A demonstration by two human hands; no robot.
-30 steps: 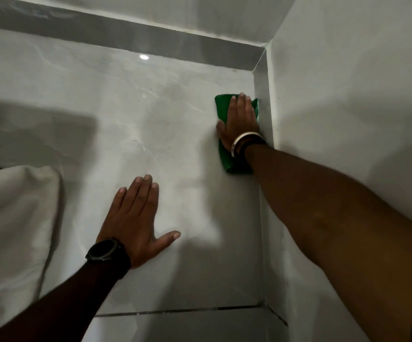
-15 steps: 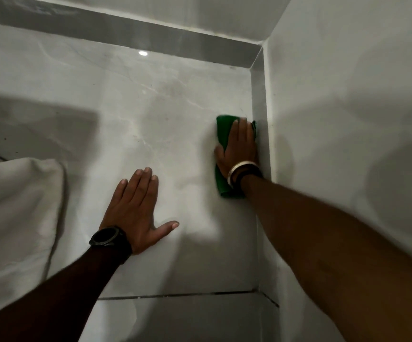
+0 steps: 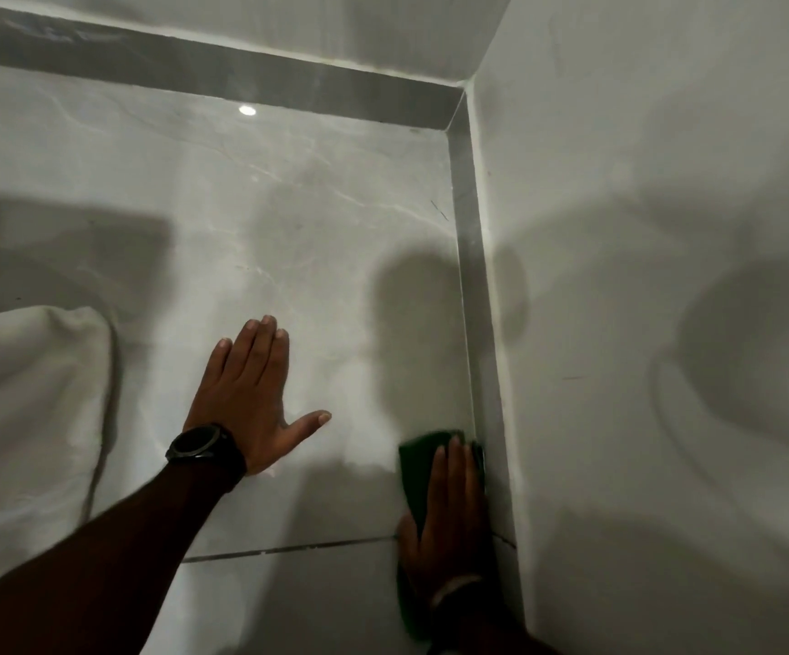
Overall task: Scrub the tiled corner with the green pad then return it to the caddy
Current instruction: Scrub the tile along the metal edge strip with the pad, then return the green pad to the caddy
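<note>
The green pad [image 3: 415, 468] lies flat on the grey marble tile, tight against the corner strip [image 3: 470, 286] where the tile meets the white wall. My right hand [image 3: 447, 522] presses flat on the pad, fingers together, covering most of it; it sits across a grout line low in the view. My left hand [image 3: 251, 394], with a black watch at the wrist, rests flat on the tile to the left, fingers spread, holding nothing. No caddy is in view.
A white cloth or towel [image 3: 28, 418] lies bunched at the left edge. A darker grey border strip [image 3: 222, 73] runs along the top of the tile. The white wall [image 3: 643, 276] stands on the right.
My right hand has slid the green pad down along the corner strip, from the upper part of the tile to the grout line. The left hand has stayed planted.
</note>
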